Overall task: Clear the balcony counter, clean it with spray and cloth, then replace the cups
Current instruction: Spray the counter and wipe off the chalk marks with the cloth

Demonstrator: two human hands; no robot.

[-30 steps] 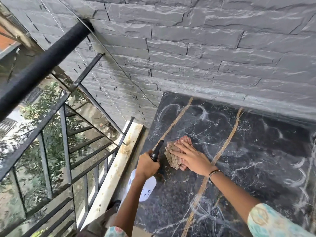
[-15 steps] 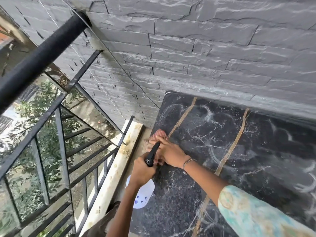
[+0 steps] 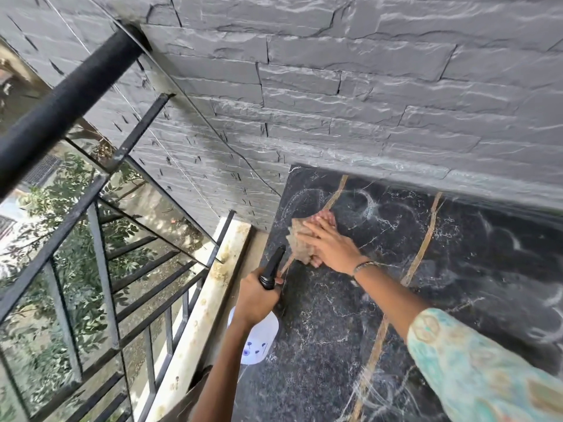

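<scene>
Left hand wrapped around the neck of the spray bottle, grip pressed closed just under the black nozzle, which points up and away towards the cloth. Below the grip hangs the white bottle body, off the left edge of the worktop. Small blue marks printed on it, possibly flowers; no writing readable, and the contents cannot be made out.

Right hand flat, fingers spread, palm pressing a crumpled brownish-pink cloth onto the worktop near its far left corner, just beyond the nozzle tip. Thin bracelet on that wrist; patterned turquoise sleeve nearer the camera.

Worktop is dark veined stone with tan stripes and pale swirled smears. Grey stone wall behind, black railing left of the bottle grip.
</scene>
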